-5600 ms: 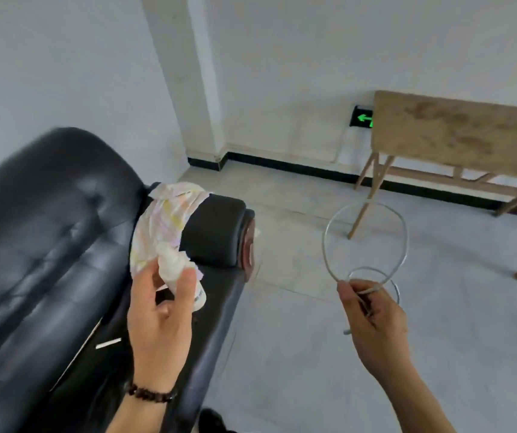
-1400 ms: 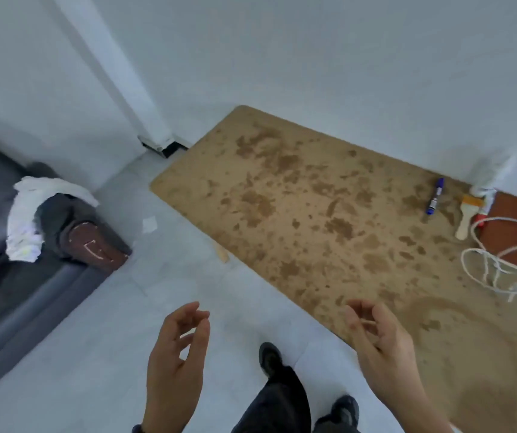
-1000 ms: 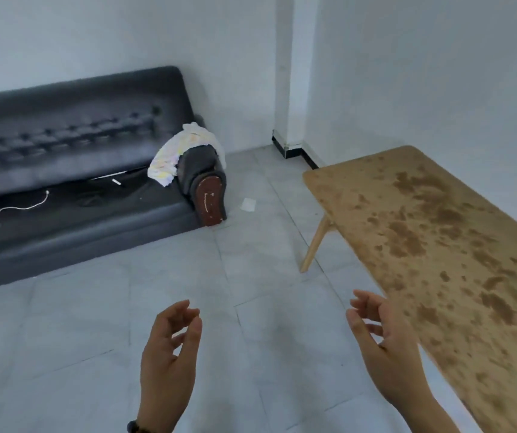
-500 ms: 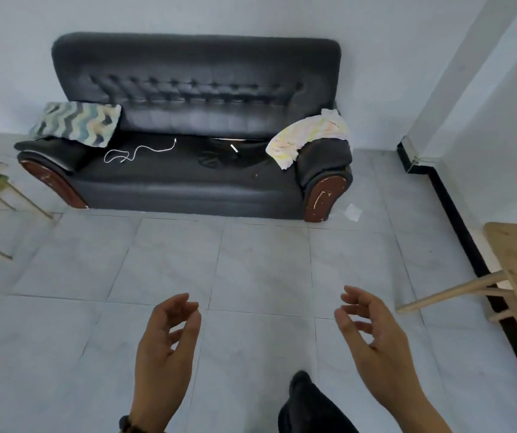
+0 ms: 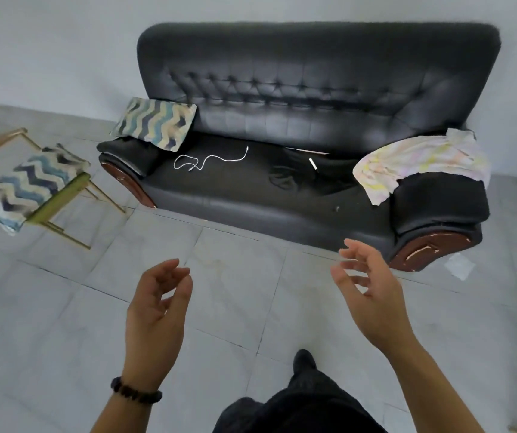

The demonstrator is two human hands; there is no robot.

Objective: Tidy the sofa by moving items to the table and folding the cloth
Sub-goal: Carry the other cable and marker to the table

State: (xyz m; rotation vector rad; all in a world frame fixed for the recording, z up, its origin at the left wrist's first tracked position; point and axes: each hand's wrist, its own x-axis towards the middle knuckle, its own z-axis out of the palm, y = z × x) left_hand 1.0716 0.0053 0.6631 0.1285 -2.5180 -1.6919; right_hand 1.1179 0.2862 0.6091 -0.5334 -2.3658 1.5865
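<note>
Dark beads (image 5: 135,393) ring the wrist of the left hand (image 5: 154,310), which hangs over the floor (image 5: 63,307) with its fingers loosely curled toward the thumb and nothing between them. The right hand (image 5: 373,295) is level with it and well apart, palm turned inward, fingers spread and slightly bent, also holding nothing. Below, between the two arms, show a dark trouser leg (image 5: 298,410) and a black shoe (image 5: 304,359) on the grey tiles. Beyond the hands stands the black sofa (image 5: 313,73), tufted along its back, against a pale wall. The cloth (image 5: 419,160), pale with faint yellow and pink marks, lies crumpled over the sofa arm at the right of the view, one corner drooping toward the seat. On the seat near it rest a small white stick (image 5: 313,165), too small to identify, and a dark limp thing (image 5: 283,178) that is hard to make out against the leather. Farther left on the seat a thin white cable (image 5: 210,159) lies in loose curls. A zigzag pillow (image 5: 157,123) leans on the other sofa arm. Left of the sofa is a chair (image 5: 60,195) with thin gold legs and a zigzag cushion (image 5: 26,182) on it. A white paper scrap (image 5: 459,265) lies on the floor by the sofa's right foot.
</note>
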